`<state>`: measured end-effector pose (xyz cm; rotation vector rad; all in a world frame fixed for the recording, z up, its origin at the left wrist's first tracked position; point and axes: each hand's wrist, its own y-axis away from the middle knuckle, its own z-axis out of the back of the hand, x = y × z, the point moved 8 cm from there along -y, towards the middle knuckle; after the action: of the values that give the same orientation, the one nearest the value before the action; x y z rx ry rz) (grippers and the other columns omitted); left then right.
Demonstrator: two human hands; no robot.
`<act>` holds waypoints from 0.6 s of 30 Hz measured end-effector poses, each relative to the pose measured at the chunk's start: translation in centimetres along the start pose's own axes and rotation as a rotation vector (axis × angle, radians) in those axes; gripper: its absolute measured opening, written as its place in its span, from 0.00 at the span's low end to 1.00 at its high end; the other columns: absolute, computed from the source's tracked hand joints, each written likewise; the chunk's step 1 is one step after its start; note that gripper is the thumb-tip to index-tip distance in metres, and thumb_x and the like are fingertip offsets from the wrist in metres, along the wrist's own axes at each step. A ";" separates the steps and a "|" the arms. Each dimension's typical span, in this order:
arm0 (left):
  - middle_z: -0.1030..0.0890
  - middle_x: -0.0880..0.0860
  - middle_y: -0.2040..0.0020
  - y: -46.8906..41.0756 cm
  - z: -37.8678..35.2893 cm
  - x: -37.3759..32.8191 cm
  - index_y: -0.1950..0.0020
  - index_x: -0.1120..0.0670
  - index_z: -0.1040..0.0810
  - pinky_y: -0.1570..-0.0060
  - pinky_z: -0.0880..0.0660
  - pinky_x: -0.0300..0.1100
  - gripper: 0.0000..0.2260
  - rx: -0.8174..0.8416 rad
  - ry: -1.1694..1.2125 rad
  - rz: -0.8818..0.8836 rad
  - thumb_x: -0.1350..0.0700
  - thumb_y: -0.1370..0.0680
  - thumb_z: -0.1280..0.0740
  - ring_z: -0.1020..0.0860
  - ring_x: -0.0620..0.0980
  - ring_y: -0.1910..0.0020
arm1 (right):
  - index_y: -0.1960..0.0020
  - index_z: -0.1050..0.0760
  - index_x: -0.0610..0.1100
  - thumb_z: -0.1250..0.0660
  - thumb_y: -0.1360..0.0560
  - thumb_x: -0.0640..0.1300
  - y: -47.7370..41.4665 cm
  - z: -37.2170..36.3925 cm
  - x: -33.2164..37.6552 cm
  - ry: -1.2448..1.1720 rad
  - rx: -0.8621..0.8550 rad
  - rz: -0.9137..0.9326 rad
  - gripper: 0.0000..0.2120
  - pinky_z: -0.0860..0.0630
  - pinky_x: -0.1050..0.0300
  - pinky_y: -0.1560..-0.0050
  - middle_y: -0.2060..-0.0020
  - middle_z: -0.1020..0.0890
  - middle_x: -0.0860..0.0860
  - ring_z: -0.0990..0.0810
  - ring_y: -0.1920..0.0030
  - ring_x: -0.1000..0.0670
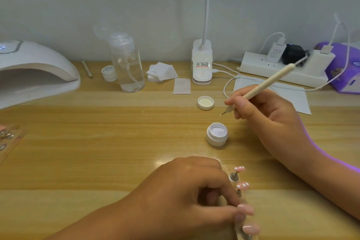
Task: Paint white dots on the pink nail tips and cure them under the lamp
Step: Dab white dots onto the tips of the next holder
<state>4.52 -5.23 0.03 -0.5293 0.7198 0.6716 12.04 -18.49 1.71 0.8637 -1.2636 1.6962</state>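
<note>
Pink nail tips [243,185] on a wood-grain tabletop [97,142]
Domed white curing lamp [35,70] far left; left hand [185,191] pinches the glossy row, two tips white-dotted; round open gel pot [216,134] just beyond; right hand [268,115] grips a slim cream dotting pen [268,82].

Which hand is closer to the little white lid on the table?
Right. The right hand, holding the pen, is just right of the lid; the left hand is much nearer the camera, at the pink nail tips.
</note>
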 end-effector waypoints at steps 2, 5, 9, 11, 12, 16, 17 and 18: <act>0.27 0.47 0.67 0.0 0.0 0.0 0.59 0.49 0.16 0.67 0.37 0.29 0.06 -0.021 0.014 0.005 0.47 0.28 0.25 0.29 0.41 0.67 | 0.55 0.20 0.53 0.35 0.25 0.51 0.0 -0.1 -0.3 0.024 0.012 -0.016 0.06 0.26 0.64 0.54 0.60 0.19 0.54 0.22 0.60 0.58; 0.29 0.47 0.69 0.0 0.5 0.1 0.59 0.51 0.16 0.67 0.37 0.29 0.04 -0.035 0.186 0.038 0.52 0.29 0.24 0.31 0.40 0.70 | 0.54 0.21 0.52 0.34 0.25 0.50 0.1 -0.4 -0.3 0.047 0.046 0.002 0.04 0.25 0.59 0.54 0.59 0.19 0.52 0.24 0.59 0.50; 0.30 0.46 0.70 0.1 2.7 1.4 0.63 0.46 0.17 0.63 0.32 0.34 0.03 -0.285 0.544 0.140 0.49 0.33 0.25 0.30 0.43 0.67 | 0.55 0.22 0.55 0.34 0.25 0.49 0.2 -1.0 0.1 0.117 0.097 0.059 0.02 0.26 0.59 0.56 0.60 0.21 0.52 0.25 0.60 0.51; 0.22 0.42 0.68 0.2 3.5 2.3 0.65 0.47 0.18 0.60 0.28 0.28 0.04 -0.405 0.704 0.191 0.54 0.33 0.24 0.23 0.39 0.64 | 0.54 0.23 0.54 0.33 0.24 0.51 0.2 -1.5 0.4 0.174 0.144 0.095 0.02 0.27 0.58 0.57 0.60 0.21 0.53 0.26 0.60 0.51; 0.19 0.43 0.66 0.1 3.6 2.8 0.65 0.47 0.18 0.60 0.27 0.27 0.05 -0.430 0.748 0.223 0.56 0.32 0.25 0.22 0.38 0.64 | 0.54 0.23 0.53 0.34 0.24 0.53 0.3 -1.6 0.5 0.196 0.162 0.105 0.04 0.26 0.56 0.57 0.60 0.21 0.53 0.26 0.60 0.50; 0.15 0.50 0.60 -0.2 3.3 3.6 0.62 0.47 0.17 0.63 0.24 0.32 0.02 -0.432 0.814 0.296 0.55 0.31 0.28 0.17 0.44 0.62 | 0.52 0.22 0.50 0.34 0.25 0.54 0.4 -1.8 0.6 0.227 0.184 0.104 0.08 0.27 0.50 0.57 0.60 0.21 0.52 0.26 0.59 0.47; 0.14 0.52 0.59 -0.2 3.3 3.7 0.62 0.47 0.17 0.63 0.24 0.32 0.02 -0.426 0.816 0.302 0.54 0.31 0.28 0.17 0.45 0.62 | 0.53 0.22 0.50 0.34 0.24 0.53 0.4 -1.8 0.5 0.232 0.186 0.097 0.07 0.27 0.49 0.57 0.61 0.21 0.52 0.26 0.60 0.47; 0.14 0.52 0.59 -0.2 3.2 3.7 0.62 0.47 0.18 0.63 0.24 0.32 0.02 -0.419 0.811 0.308 0.54 0.31 0.28 0.17 0.45 0.62 | 0.53 0.22 0.51 0.34 0.24 0.53 0.4 -1.9 0.5 0.238 0.189 0.090 0.07 0.27 0.49 0.58 0.61 0.21 0.53 0.26 0.60 0.48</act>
<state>8.09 -1.94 -0.56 -1.1193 1.4531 0.9082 11.43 -16.63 1.51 0.6963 -1.0066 1.9504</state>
